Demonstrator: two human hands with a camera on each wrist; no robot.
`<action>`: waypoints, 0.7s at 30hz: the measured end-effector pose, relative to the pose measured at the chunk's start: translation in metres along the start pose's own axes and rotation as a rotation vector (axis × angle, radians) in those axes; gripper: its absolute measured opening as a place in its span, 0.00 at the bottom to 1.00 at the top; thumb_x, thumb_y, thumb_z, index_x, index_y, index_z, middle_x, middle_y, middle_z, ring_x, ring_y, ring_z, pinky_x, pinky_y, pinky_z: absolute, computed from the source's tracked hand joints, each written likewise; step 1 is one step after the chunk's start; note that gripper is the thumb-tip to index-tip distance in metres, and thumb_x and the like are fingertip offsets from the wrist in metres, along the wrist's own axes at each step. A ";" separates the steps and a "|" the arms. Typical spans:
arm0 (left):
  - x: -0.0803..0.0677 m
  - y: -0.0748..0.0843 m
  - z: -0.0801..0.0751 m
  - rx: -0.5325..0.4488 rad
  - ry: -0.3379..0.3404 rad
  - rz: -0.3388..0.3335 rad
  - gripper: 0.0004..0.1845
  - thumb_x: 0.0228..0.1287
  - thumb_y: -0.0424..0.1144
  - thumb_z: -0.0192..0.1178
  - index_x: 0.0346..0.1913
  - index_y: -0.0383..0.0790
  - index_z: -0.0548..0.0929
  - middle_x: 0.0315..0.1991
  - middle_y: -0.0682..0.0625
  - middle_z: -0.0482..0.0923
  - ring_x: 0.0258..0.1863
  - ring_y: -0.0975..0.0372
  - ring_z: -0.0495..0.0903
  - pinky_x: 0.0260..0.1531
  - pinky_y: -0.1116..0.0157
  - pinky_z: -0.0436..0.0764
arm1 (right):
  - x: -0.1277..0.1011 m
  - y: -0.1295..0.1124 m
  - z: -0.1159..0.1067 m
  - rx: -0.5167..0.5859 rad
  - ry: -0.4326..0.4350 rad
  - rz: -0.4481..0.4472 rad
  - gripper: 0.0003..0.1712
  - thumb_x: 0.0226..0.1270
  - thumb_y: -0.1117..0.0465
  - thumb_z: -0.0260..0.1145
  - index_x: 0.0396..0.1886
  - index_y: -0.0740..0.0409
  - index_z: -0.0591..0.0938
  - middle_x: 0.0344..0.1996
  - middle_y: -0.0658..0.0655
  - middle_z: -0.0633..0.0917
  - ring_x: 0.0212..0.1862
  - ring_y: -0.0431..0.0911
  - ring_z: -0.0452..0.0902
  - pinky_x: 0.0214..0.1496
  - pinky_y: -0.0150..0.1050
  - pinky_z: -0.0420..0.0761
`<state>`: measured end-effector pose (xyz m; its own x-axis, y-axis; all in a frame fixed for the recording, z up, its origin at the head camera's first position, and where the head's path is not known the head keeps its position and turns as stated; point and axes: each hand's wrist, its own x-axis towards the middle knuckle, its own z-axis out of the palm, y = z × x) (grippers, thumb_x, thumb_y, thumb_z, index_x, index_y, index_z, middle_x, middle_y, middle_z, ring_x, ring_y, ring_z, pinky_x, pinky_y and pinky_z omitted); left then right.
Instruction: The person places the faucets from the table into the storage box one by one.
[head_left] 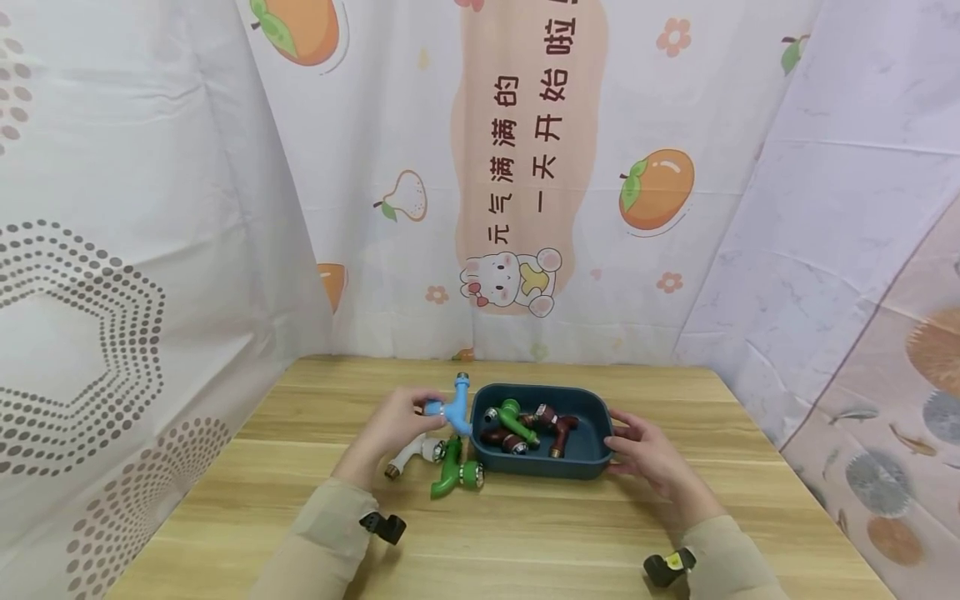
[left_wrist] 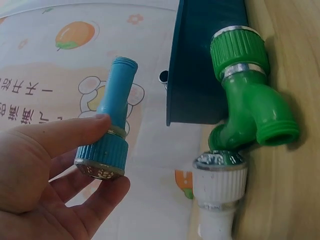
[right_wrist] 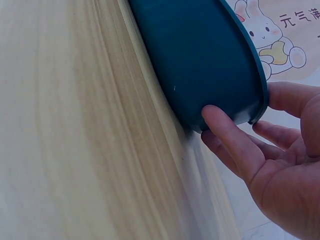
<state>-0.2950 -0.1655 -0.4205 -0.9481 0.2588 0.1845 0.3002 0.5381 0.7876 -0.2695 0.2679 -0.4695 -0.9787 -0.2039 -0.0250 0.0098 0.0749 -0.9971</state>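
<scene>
My left hand (head_left: pixel 401 422) pinches a light-blue plastic tap (left_wrist: pixel 117 105) by its round ribbed knob, thumb on one side and fingers on the other. The tap is raised at the left end of a dark teal bin (head_left: pixel 540 468), its spout overlapping the rim in the head view. At the bin's right end, my right hand (head_left: pixel 645 450) holds the wall, with the thumb on the near side and the other fingers around the end. Inside the bin lie a green tap (head_left: pixel 512 417) and dark red taps (head_left: pixel 564 427).
Left of the bin, a second green tap (head_left: pixel 450 475) lies on the wooden table (head_left: pixel 525 542), touching or close to a white tap (head_left: pixel 411 454). Printed curtains (head_left: pixel 390 275) hang behind the table and along both sides.
</scene>
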 end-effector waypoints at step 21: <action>0.025 0.022 0.019 0.065 -0.041 0.074 0.17 0.62 0.38 0.74 0.53 0.40 0.88 0.40 0.54 0.84 0.42 0.59 0.81 0.40 0.61 0.83 | 0.000 0.000 -0.001 0.004 0.004 0.000 0.40 0.75 0.69 0.61 0.79 0.70 0.54 0.69 0.83 0.62 0.60 0.67 0.76 0.48 0.58 0.84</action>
<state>-0.3102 -0.1318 -0.4098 -0.9185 0.3316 0.2152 0.3764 0.5673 0.7325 -0.2695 0.2686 -0.4698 -0.9795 -0.2000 -0.0245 0.0105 0.0706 -0.9974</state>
